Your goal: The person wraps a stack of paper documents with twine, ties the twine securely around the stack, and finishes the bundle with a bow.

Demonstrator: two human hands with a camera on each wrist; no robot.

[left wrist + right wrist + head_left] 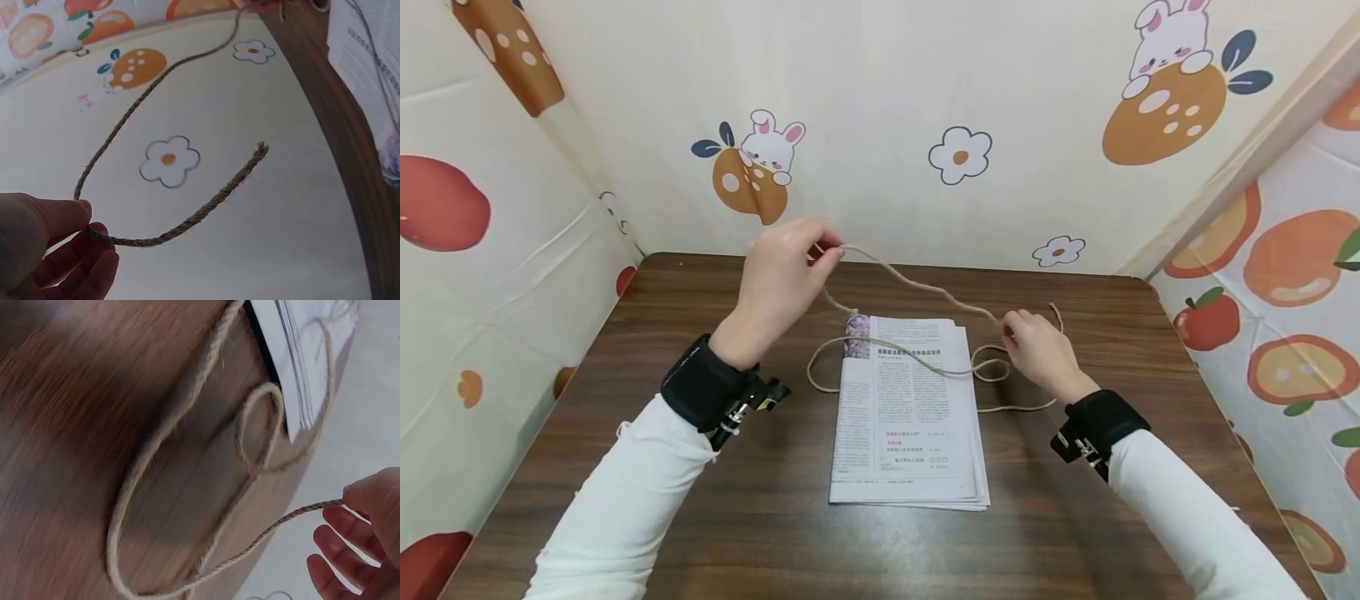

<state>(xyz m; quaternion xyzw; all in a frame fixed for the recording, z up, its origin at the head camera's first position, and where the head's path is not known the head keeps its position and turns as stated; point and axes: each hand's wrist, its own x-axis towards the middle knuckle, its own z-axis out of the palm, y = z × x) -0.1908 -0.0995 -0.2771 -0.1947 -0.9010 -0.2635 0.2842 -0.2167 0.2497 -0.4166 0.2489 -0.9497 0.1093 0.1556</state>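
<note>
A folded stack of newspapers lies on the brown table. Beige twine crosses over its upper part, and loops spread out on both sides. Raised above the stack's upper left corner, my left hand pinches the twine between thumb and fingers. In the left wrist view, a short free end of the twine sticks out past those fingers. To the right of the stack, my right hand pinches another stretch. The right wrist view shows the twine curving over the wood and beside the newspapers.
A pale wall covering with printed rabbits and flowers rises behind the table's back edge. Fruit-patterned sheets hang at the left and right sides. Each wrist wears a black strap with a small camera.
</note>
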